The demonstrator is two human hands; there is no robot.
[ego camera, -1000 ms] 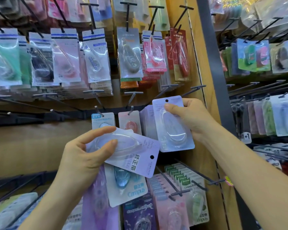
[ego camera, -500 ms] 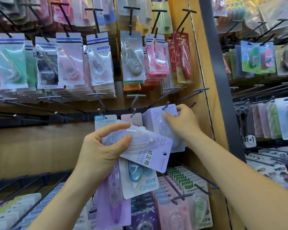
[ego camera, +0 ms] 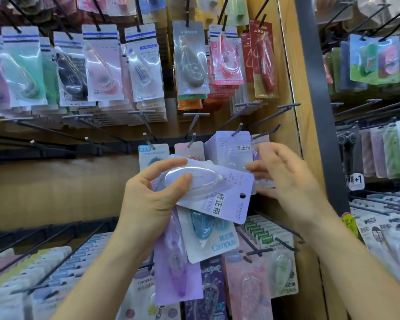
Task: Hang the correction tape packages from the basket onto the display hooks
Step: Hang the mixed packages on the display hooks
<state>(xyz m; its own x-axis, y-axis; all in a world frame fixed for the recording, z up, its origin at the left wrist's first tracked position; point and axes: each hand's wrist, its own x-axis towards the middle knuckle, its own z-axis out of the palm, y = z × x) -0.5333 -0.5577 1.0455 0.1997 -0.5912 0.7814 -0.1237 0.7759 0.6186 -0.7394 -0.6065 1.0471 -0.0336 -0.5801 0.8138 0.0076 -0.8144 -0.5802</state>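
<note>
Bare L hand [ego camera: 148, 200], R hand [ego camera: 290, 181]

Wooden display wall [ego camera: 56, 192] with rows of dark metal hooks [ego camera: 237, 133] — top row's crammed with correction tape packs [ego camera: 102, 63], MONO ones [ego camera: 189, 58] toward the right. Middle row has a lilac stack [ego camera: 226, 146] on one hook, and green Campus packs [ego camera: 280, 267] hang lower down.

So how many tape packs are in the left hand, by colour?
Showing in the left hand; more may be hidden underneath:
pale lilac pack: 1
blue Campus pack: 1
long purple pack: 1
Total: 3
</note>
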